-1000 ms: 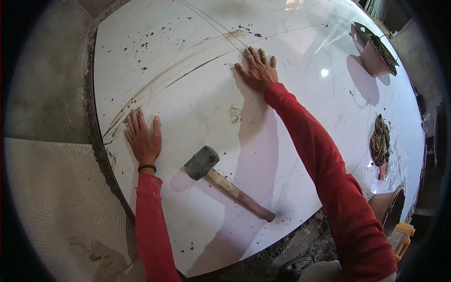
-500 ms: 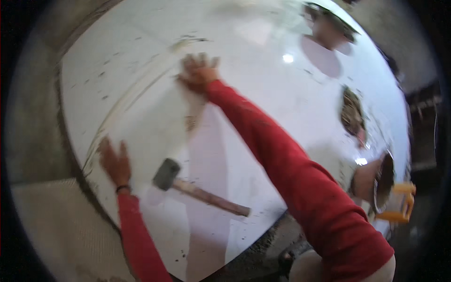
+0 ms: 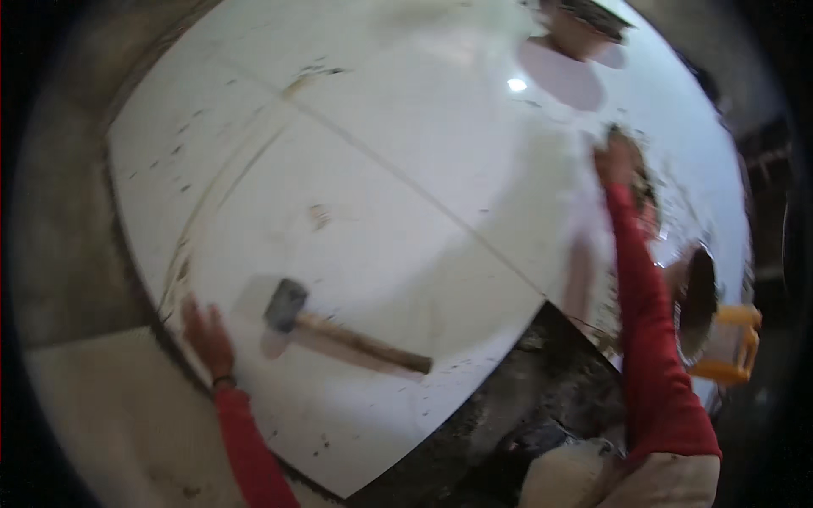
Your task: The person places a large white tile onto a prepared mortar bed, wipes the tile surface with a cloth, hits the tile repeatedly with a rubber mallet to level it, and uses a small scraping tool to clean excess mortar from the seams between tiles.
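My left hand point(image 3: 207, 340) lies near the left edge of the white floor tiles point(image 3: 389, 245), its fingers apart and nothing in it. Right of it a rubber mallet point(image 3: 286, 305) with a dark head and wooden handle rests on the tile. Far to the right, my right hand point(image 3: 616, 162) is on a crumpled, dirty brownish rag point(image 3: 641, 182). Its fingers look curled onto the rag's far end, though they are somewhat blurred. Part of the rag is hidden behind the hand and sleeve.
A round container point(image 3: 697, 305) stands at the right beside a yellow-orange plastic frame point(image 3: 735, 343). Another container point(image 3: 580, 30) with a dark rim is at the far right. Dark, rough ground point(image 3: 517, 394) shows between the tiles and my knee. A bare grey surface point(image 3: 93, 406) borders the left.
My right hand has left the tile at the middle and swung right to the rag. My left hand has shifted slightly nearer to me. The mallet lies as before.
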Available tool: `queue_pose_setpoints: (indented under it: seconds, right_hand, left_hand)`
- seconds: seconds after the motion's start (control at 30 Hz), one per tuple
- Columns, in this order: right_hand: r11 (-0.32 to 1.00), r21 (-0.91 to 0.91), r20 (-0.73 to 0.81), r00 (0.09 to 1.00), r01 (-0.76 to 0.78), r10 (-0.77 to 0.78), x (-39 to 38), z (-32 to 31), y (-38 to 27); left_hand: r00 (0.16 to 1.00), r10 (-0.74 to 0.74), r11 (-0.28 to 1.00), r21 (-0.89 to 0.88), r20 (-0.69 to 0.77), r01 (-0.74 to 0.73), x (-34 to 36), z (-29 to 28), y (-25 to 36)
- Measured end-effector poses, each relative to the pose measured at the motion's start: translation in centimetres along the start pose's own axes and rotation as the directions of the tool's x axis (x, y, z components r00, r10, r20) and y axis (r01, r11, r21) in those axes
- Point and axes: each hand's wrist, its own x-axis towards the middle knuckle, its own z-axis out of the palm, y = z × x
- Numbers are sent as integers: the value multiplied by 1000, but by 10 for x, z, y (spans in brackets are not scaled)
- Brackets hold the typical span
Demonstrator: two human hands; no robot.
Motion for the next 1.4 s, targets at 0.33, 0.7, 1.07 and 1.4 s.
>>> queue_pose_setpoints:
  seconds: [0.33, 0.7, 1.07, 1.4]
  right_hand:
    - [555, 805, 32, 949, -210, 312, 11, -27, -12]
    - [529, 792, -248, 952, 307, -181, 128, -120, -317]
    - [637, 683, -144, 921, 358, -363, 13, -341, -572]
    - [50, 815, -507, 754, 577, -418, 85, -279, -512]
  left_hand:
    - [988, -148, 988, 50, 46, 145, -17, -24, 35]
    - [991, -30, 993, -110, 127, 45, -89, -53, 98]
    - [989, -54, 986, -148, 141, 75, -84, -60, 106]
    - [993, 6, 987, -158, 121, 13, -102, -63, 77]
